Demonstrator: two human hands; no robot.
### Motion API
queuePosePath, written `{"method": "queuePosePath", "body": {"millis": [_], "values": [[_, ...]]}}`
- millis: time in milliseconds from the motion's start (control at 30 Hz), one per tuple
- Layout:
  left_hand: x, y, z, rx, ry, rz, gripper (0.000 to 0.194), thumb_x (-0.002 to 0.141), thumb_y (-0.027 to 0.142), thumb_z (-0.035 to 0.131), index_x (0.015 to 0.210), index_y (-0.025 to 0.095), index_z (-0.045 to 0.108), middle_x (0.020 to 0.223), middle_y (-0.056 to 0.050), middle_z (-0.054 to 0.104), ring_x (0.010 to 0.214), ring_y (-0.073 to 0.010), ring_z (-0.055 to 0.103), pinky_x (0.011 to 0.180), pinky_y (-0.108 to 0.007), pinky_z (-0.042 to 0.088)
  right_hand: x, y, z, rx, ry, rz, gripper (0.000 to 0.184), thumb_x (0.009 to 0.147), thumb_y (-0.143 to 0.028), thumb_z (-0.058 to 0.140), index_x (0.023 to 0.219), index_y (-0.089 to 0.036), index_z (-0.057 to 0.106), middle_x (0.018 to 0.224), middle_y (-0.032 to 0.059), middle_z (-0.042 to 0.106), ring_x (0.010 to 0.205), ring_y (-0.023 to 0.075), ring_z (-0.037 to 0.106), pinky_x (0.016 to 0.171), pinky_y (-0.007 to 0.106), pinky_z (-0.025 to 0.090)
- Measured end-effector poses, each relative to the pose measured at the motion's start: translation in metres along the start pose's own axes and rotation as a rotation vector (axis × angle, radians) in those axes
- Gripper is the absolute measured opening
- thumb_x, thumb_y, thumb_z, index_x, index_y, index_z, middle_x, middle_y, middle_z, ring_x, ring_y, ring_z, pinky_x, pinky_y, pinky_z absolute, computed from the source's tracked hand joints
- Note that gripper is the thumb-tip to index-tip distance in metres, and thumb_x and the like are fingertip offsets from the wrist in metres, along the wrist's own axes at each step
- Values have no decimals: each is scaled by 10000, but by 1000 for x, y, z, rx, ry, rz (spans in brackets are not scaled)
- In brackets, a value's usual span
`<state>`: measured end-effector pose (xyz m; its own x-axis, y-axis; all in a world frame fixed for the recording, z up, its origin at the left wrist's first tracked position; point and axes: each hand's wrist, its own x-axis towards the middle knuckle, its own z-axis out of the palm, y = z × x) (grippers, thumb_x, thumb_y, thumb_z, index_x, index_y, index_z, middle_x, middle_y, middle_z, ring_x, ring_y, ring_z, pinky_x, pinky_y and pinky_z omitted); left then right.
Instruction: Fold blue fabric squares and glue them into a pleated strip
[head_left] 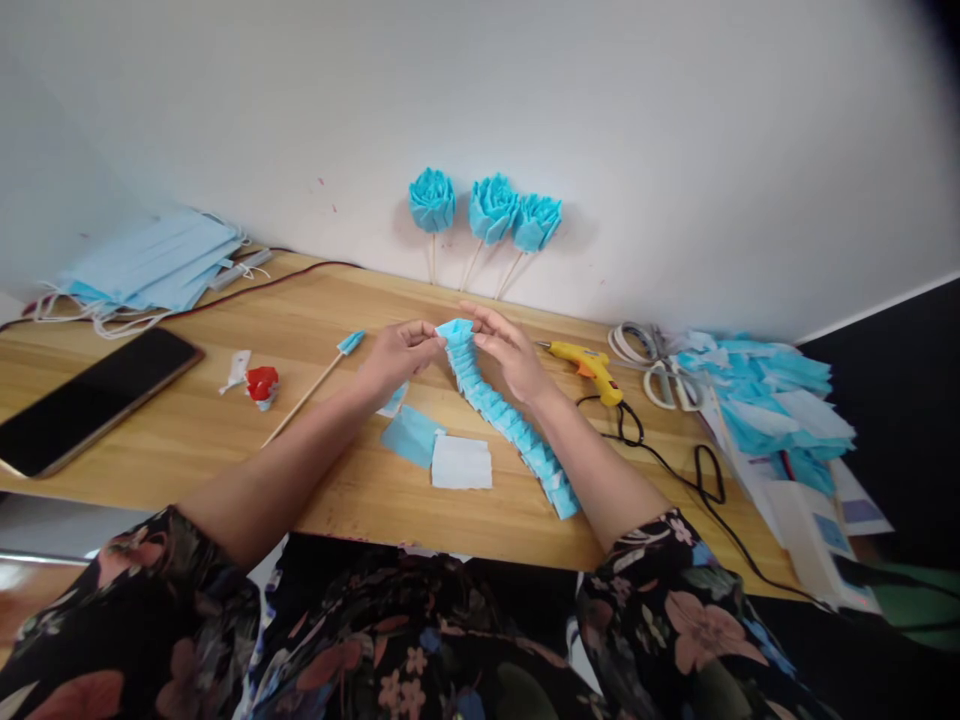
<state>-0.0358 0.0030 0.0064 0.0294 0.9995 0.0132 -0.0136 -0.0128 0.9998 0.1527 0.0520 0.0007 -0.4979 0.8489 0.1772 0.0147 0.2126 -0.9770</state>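
While both hands are at the far end of the row of folded blue pieces (491, 412), the left hand (396, 358) has thumb and forefinger closed on the left corner of the end piece, its other fingers curled in. Right hand (517, 362): loosely curved, fingers extended past the far side of the same piece, thumb near its right corner; cannot tell whether it grips or only steadies. The row slants from the hands toward the near edge of the wooden surface (360, 510), its lower end just beside the right forearm.

Left of the row: a blue square (411, 436) with a white square (462, 463) next to it, nearer the middle. Farther left, a stick with a blue tip (351, 343) lies partly behind the left forearm, tip away from the wearer. Beyond it, a small red-topped object (262, 384) and a phone (97, 400), screen dark; stacked masks (154, 262) at the far left corner.

Back: three blue flowers (493, 208) on thin sticks, leaning at the wall.

Right: yellow glue gun (589, 370) on its side, cord trailing; scissors (670, 386) near a roll of tape (631, 342); heap of blue and white scraps (765, 385) beyond.
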Motion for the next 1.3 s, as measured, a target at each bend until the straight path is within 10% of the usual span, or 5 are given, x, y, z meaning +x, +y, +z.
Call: {"method": "queuePosePath", "body": {"millis": [433,1300], "values": [[-1,0,0,89,-77,13,162,766,333,674,747,180,624,514,73,418,495,-83,347,509,-235,248,1,8,7,-39,7,32,491,817,-331,648,1294,-232,585,916,3,689,794,151,601,733,283,505],[1,0,1,83,-5,27,92,772,238,657,720,171,619,625,34,553,557,-91,433,563,-244,298,0,4,7,-80,59,8,511,823,-349,662,1320,-262,585,1006,19,658,900,180,624,842,330,539]]}}
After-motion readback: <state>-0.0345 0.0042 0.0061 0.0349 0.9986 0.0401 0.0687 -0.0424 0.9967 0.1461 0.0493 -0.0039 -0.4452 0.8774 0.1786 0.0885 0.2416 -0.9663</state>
